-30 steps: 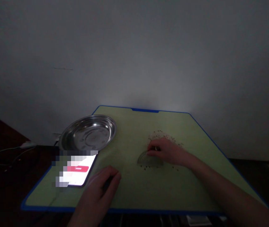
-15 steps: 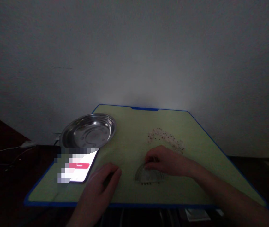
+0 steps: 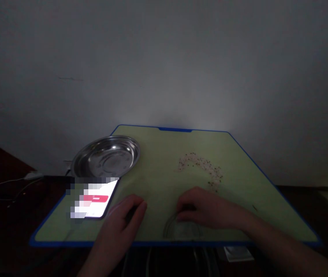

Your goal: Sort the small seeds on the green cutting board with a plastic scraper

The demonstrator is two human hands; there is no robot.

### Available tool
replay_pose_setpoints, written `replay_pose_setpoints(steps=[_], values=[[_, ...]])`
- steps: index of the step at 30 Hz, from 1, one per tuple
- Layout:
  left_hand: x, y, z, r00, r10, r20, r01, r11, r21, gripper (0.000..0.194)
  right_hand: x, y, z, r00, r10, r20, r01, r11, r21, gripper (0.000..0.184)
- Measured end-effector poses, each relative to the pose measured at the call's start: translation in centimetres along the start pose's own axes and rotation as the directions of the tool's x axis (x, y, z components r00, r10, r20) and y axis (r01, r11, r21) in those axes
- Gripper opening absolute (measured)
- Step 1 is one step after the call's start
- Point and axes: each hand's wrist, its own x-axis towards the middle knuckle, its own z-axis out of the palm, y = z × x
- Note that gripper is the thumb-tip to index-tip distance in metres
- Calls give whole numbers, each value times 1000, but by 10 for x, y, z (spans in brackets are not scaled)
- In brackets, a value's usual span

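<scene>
My right hand point(image 3: 194, 207) is closed in a pinch on a clear plastic protractor point(image 3: 185, 231). The protractor lies at the front edge of the pale green tabletop point(image 3: 152, 173), its straight side toward me. Beyond this hand, small pale grains mixed with dark ones point(image 3: 201, 163) form a curved band on the surface. My left hand point(image 3: 125, 215) rests near the front of the table with fingers curled and thumb tip against them. Nothing shows in it. A lit phone point(image 3: 103, 206), partly pixelated, lies just left of it.
A shallow steel basin point(image 3: 106, 157) stands at the back left, behind the phone. The table has a blue rim point(image 3: 175, 130) and stands against a grey wall point(image 3: 164, 69). A white cable point(image 3: 34, 176) hangs at the left. A dark speck point(image 3: 255, 208) lies beside my right forearm.
My right hand has drawn the protractor toward me to the table's front edge. More of the grain band is uncovered. My left hand stays in place; the view has shifted slightly.
</scene>
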Motion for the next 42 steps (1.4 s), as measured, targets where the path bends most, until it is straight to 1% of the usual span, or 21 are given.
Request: replay_pose_setpoints(steps=[6,14,21,24,27,31,33,37,39,42], values=[[0,-1,0,1000,-4,2,4,1000,6,29,-5,-2,-2,1000,31,-1,-31,999,38,15],[0,-4,2,1000,8,19,-8,1000,6,29,-9,-10,-4,997,80,-2,-80,996,34,13],[-3,-9,3,1000,27,12,-27,1000,4,27,-21,-17,-3,994,90,-62,-91,996,-8,13],[-3,-11,3,999,31,13,-31,1000,4,27,-22,-19,-5,986,105,-132,-108,994,-20,13],[-2,-11,3,999,35,0,-35,999,6,26,-13,-22,-4,960,139,-241,-142,990,7,14],[-2,-10,3,999,36,-8,-36,999,1,25,11,-26,7,889,230,-397,-225,972,60,17],[-2,-10,2,1000,28,9,-28,1000,-6,26,24,-26,14,860,239,-450,-241,969,53,19],[-3,-10,2,1000,24,12,-24,1000,-19,27,39,-21,19,829,205,-520,-268,962,-49,22],[-3,-10,2,999,30,-10,-31,999,-24,26,39,-15,15,810,230,-540,-323,943,-83,24],[-3,-11,3,999,34,-20,-34,999,-22,26,32,-4,5,778,299,-553,-403,912,-73,25]])
